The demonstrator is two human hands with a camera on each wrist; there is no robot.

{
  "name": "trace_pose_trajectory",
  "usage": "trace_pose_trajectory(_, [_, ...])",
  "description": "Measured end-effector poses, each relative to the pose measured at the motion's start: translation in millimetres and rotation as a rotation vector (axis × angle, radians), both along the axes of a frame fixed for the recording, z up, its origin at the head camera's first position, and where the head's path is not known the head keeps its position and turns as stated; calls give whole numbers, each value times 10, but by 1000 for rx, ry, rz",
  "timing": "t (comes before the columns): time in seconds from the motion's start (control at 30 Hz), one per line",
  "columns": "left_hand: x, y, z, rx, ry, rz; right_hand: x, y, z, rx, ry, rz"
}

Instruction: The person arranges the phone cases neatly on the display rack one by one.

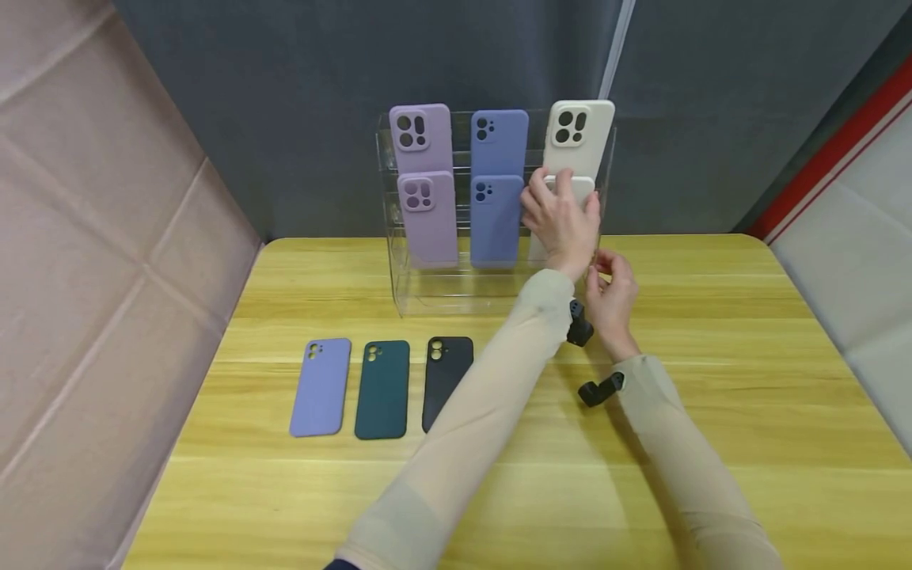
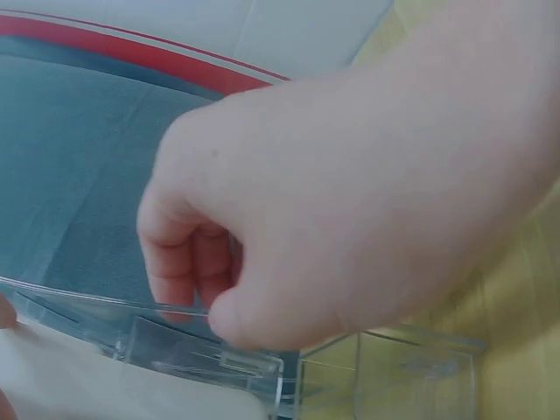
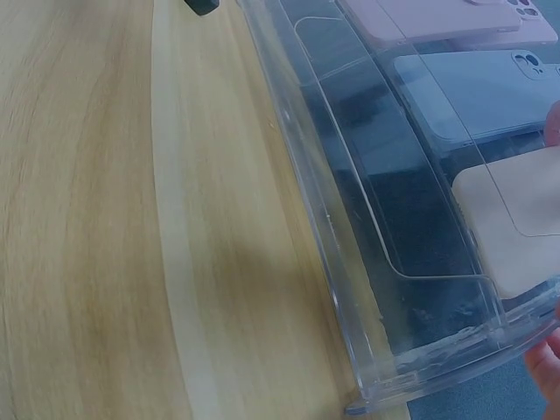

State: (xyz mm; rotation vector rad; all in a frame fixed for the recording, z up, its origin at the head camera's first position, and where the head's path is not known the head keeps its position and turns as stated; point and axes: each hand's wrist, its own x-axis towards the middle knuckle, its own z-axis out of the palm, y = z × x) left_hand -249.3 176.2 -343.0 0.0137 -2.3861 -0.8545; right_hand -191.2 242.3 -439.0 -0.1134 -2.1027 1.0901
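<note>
My left hand (image 1: pixel 566 226) grips the front white phone case (image 3: pixel 512 219), its fingers over the upper part and the thumb at the right side. This case stands in the lower front of a clear acrylic display stand (image 1: pixel 456 302). Behind it, a taller white phone case (image 1: pixel 591 150) leans on a higher tier. At the stand's right side edge, the fingers and thumb of my right hand (image 1: pixel 614 301) pinch the clear panel. The left wrist view shows this right hand (image 2: pixel 350 201) up close, with its fingers curled at the edge.
Two lilac cases (image 1: pixel 431 229) and two blue cases (image 1: pixel 497 229) stand in the rack's left and middle columns. On the wooden table (image 1: pixel 748 380) lie a periwinkle case (image 1: pixel 321 388), a dark green case (image 1: pixel 382 392) and a black case (image 1: pixel 445 376), partly behind the left sleeve.
</note>
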Motion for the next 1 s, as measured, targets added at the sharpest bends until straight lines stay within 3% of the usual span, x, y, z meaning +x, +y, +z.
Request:
trace_pose_trajectory(0.5, [10, -26, -23, 22, 4, -24, -5, -39, -8, 11, -2, 6])
trace_pose_trajectory(0.8, [48, -71, 30, -63, 50, -35, -8, -46, 16, -27, -24, 17])
trace_pose_trajectory(1.0, [130, -154, 61, -130, 34, -103, 4, -21, 4, -40, -16, 14])
